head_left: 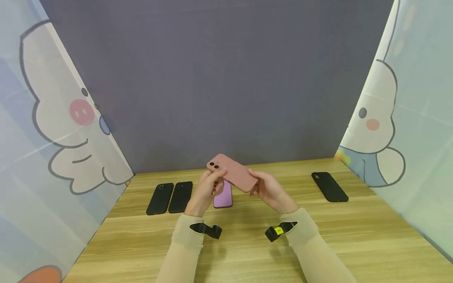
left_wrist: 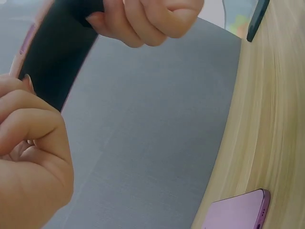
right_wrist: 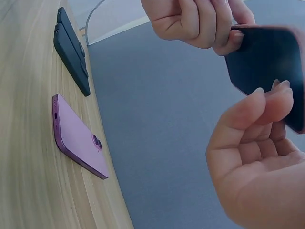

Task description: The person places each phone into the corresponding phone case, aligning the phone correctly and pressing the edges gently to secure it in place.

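1. While the left hand (head_left: 205, 190) pinches the camera end of a flat pink phone with rounded corners (head_left: 238, 173), the right hand (head_left: 270, 190) grips its other end.
2. The pink phone is tilted above the wood-grained desk (head_left: 247, 243), where a flat purple phone (head_left: 223, 196) lies.
3. Handling it between both hands seems the present step; the next move likely calls for balanced, steady grips.

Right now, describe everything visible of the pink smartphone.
The pink smartphone has a matte-looking back, perhaps plastic, with two dark camera lenses near one corner. The wrist views show its smooth, dark front, pink rim and an apparent side button. It is held tilted above the wood-grain table, its back showing in the head view, lens end at upper left there. The left hand grips it near that end; the right hand pinches the opposite end.
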`<state>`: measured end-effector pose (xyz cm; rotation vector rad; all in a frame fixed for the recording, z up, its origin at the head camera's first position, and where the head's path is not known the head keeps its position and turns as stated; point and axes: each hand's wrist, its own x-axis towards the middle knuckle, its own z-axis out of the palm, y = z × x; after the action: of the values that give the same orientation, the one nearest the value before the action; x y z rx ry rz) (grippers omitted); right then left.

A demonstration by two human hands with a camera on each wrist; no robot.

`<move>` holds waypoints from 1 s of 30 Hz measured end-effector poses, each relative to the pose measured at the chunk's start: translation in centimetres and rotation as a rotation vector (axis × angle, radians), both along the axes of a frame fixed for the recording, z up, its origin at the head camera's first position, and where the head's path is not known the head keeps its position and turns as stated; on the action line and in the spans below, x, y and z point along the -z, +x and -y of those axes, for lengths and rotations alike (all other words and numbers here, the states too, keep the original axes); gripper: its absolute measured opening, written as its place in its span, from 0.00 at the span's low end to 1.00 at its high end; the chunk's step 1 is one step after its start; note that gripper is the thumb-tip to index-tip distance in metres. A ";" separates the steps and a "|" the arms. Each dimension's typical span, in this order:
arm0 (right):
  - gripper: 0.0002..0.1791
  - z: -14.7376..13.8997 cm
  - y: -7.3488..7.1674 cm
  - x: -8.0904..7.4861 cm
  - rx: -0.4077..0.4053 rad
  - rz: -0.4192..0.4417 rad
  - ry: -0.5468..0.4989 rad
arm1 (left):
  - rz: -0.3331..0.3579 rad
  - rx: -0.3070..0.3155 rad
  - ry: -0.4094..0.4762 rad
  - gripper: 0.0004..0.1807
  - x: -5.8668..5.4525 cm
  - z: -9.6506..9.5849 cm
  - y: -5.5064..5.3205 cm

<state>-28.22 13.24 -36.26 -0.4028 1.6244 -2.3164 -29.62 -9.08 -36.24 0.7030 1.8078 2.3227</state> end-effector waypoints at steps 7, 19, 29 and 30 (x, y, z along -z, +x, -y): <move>0.15 0.1 0.2 0.3 -0.019 0.007 0.003 | 0.012 0.031 -0.016 0.29 0.2 0.0 -0.2; 0.21 0.2 0.2 0.4 -0.080 -0.100 0.082 | 0.124 -0.067 -0.083 0.22 -0.1 -0.7 0.1; 0.18 0.5 0.4 0.2 -0.068 -0.119 0.122 | 0.085 -0.105 -0.104 0.24 0.2 -0.8 0.1; 0.18 0.5 0.4 0.2 -0.070 -0.121 0.130 | 0.083 -0.105 -0.106 0.24 0.2 -0.8 0.0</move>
<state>-27.85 12.78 -36.43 -0.5696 1.7759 -2.1587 -29.61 -8.29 -36.44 0.5007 1.9578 2.2619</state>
